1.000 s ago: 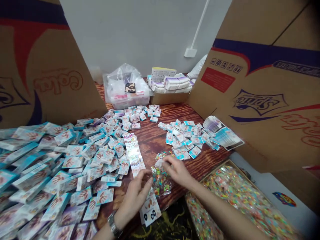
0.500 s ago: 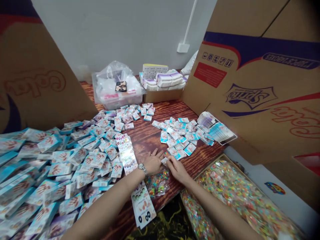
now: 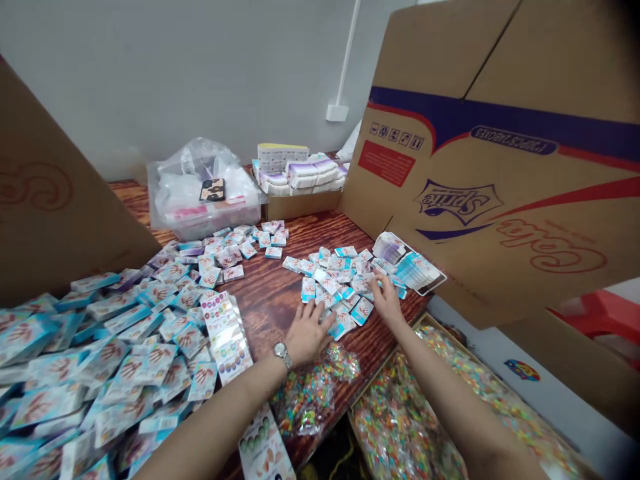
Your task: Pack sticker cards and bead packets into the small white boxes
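Note:
My left hand is open, palm down and fingers spread. Its fingertips are at the near edge of a pile of small white and blue printed boxes. Beneath and beside that hand lie clear packets of colourful small pieces. At the pile's right side, my right hand has its thumb and fingers closed around a small box, partly hidden by the fingertips. Just beyond it lies a fanned stack of flat cartons.
Many larger-looking printed boxes cover the left side. Sticker sheets lie left of my forearm. A carton of colourful packets stands below the table edge. Behind are a plastic tub, a tray of flat cartons and a large cardboard box.
My hands have parted: the right moved up and right from the packets to the small-box pile. The left now lies flat with fingers spread. The view has swung slightly right.

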`<action>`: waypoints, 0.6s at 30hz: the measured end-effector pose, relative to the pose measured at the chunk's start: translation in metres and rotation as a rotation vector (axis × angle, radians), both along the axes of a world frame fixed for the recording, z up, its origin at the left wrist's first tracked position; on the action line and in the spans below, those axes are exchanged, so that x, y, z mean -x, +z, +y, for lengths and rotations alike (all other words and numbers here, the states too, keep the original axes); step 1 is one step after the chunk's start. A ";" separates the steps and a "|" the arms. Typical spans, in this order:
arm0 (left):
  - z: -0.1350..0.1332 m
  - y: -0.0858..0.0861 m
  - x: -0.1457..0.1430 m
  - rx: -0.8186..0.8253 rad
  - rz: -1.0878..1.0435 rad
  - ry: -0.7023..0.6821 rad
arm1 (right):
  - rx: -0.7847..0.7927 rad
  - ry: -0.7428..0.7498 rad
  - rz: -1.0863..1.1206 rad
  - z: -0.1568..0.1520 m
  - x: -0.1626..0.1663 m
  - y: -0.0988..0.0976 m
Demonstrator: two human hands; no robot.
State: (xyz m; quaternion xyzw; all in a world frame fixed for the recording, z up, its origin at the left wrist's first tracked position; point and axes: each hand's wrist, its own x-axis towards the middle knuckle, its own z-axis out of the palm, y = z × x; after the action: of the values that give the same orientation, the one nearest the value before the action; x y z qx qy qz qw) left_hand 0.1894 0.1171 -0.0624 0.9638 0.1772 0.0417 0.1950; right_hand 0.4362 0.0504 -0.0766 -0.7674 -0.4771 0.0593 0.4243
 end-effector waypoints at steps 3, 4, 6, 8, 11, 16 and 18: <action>0.010 -0.006 -0.022 -0.088 -0.019 -0.051 | 0.017 0.005 -0.061 0.034 -0.036 -0.003; 0.013 -0.008 -0.028 -0.108 -0.010 -0.063 | 0.032 0.025 -0.074 0.043 -0.041 -0.004; 0.020 -0.012 -0.035 -0.105 0.031 -0.051 | 0.065 0.075 -0.093 0.058 -0.041 -0.009; 0.026 -0.015 -0.035 -0.069 0.071 -0.012 | 0.098 0.128 -0.108 0.066 -0.032 -0.014; 0.032 -0.016 -0.025 -0.045 0.099 0.029 | 0.142 0.200 -0.126 0.071 -0.010 -0.022; 0.034 -0.013 0.006 -0.060 0.140 0.115 | 0.197 0.311 -0.143 0.078 0.027 -0.027; 0.032 -0.010 0.019 -0.070 0.160 0.169 | 0.212 0.364 -0.148 0.082 0.042 -0.027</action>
State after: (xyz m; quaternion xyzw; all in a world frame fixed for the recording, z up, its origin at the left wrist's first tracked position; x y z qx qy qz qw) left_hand 0.1706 0.1487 -0.0725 0.9519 0.2711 -0.0131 0.1422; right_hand 0.3940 0.1327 -0.1034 -0.7113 -0.6284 0.1283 0.2874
